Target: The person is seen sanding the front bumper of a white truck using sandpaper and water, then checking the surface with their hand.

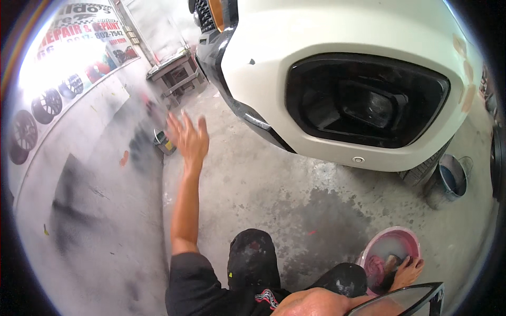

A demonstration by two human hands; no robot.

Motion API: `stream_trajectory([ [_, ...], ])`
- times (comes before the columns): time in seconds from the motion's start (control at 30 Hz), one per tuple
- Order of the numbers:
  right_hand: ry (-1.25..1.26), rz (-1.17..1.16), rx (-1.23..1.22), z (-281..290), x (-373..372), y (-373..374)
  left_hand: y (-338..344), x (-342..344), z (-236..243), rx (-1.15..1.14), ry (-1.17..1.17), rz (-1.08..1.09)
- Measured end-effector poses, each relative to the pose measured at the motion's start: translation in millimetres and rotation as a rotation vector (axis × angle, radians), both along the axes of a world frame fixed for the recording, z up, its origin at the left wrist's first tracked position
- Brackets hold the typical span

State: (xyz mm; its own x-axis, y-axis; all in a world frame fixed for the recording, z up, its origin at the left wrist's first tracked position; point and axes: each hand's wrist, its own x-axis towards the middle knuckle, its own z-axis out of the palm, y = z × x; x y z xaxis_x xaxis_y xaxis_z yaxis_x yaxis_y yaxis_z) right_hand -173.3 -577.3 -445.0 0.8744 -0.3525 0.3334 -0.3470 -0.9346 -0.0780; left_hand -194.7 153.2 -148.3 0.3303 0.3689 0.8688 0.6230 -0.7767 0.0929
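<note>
My left hand (187,138) is raised in the middle left, open and empty, its fingers spread, short of the white car bumper (253,79) with its black lamp recess (366,100). At the lower right, my right hand (406,271) reaches into a pink basin (396,231) of cloudy water, its fingers curled on a dark item that I cannot make out. A pink cloth (375,271) lies in the basin beside it.
A paint-marked wall (95,200) with a banner runs along the left. A small bucket (165,142) sits at its foot, below a worn stand (174,76). A metal bucket (447,179) stands by the tyre (416,171). My knees show low in view over wet-stained concrete.
</note>
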Motion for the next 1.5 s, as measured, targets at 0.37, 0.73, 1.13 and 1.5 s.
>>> stream_trajectory([
  [0.37, -0.05, 0.03, 0.037, -9, 4, -9, -168, -230, -220, -1.757, 0.009, -0.003],
  [0.73, 0.051, -0.009, -0.03, 27, -1, 3, -228, -129, -62, -1.359, 0.165, -0.917],
  [1.13, 0.086, -0.027, 0.032, 22, -2, 6, -172, 31, 99, 0.08, -0.103, -0.588],
  [1.5, 0.102, -0.021, 0.014, 27, -5, 12, -128, 93, 68, 0.361, 0.01, -0.842],
])
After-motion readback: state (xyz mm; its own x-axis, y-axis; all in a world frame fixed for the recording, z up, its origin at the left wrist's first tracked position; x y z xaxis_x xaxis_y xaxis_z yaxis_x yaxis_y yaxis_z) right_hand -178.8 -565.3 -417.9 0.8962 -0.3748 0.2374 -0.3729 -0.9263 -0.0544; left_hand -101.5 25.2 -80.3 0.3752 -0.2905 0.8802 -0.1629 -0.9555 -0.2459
